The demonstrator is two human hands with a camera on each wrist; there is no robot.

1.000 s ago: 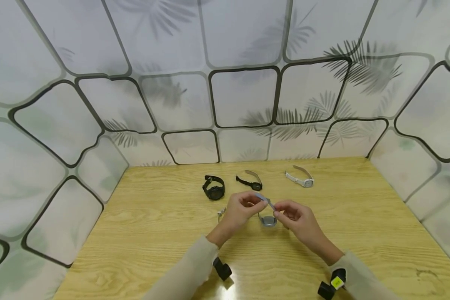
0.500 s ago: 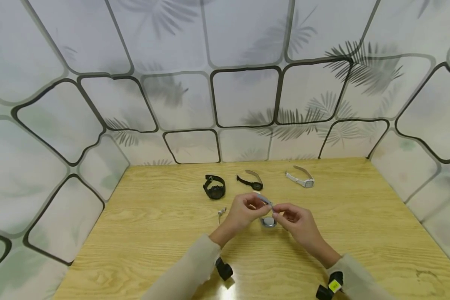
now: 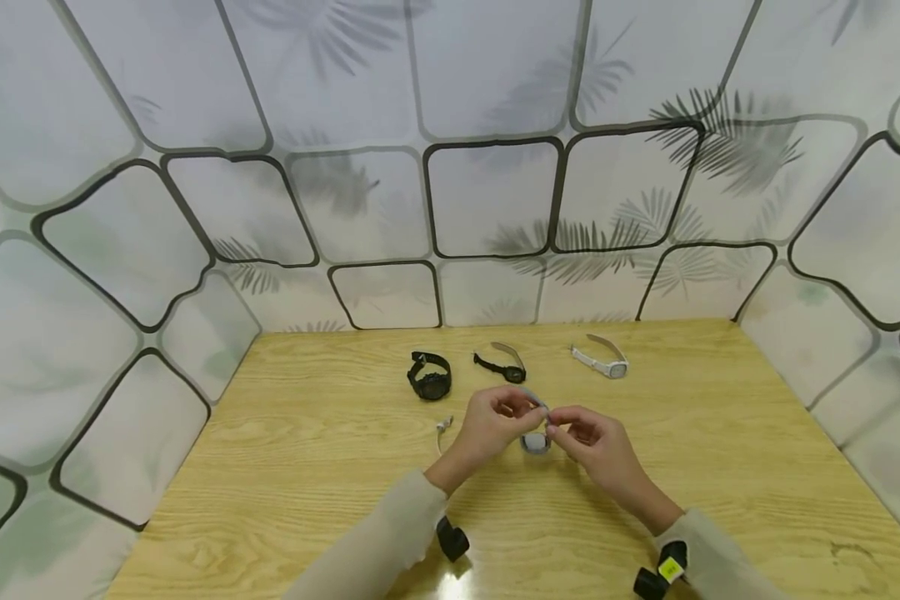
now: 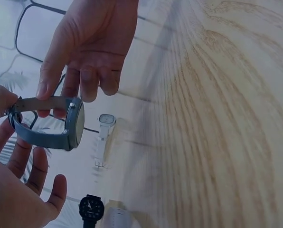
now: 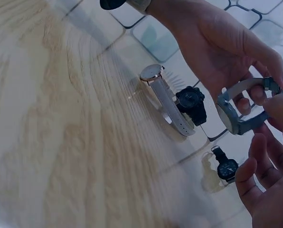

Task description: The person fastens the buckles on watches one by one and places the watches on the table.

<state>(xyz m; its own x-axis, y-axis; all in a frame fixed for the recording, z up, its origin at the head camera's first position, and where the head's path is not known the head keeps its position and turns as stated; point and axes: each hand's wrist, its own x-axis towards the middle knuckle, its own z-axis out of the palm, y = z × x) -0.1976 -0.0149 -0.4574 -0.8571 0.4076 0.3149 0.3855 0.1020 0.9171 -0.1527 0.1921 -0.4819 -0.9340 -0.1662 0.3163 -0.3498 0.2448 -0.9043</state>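
Observation:
A grey-blue wristwatch (image 3: 536, 442) hangs dial-down from both hands above the table, its strap bent into a loop. My left hand (image 3: 487, 427) pinches the strap at the top of the loop. Facing it, my right hand (image 3: 598, 442) pinches the strap near the buckle, thumb against forefinger. In the left wrist view the two strap ends meet at the fingertips, opposite the round watch case (image 4: 75, 123). The right wrist view shows a metal buckle (image 5: 273, 85) between the fingers, partly covered by them.
On the wooden table (image 3: 307, 500), a large black watch (image 3: 431, 383), a slim black watch (image 3: 513, 373) and a white watch (image 3: 615, 368) lie behind the hands. A light-strapped watch (image 3: 442, 425) is partly hidden by the left arm. A patterned backdrop (image 3: 487, 200) encloses the table's back and sides.
My left hand has shifted slightly right and down, closer to my right hand. The strap between them shows less of its length, and the watch case has swung slightly.

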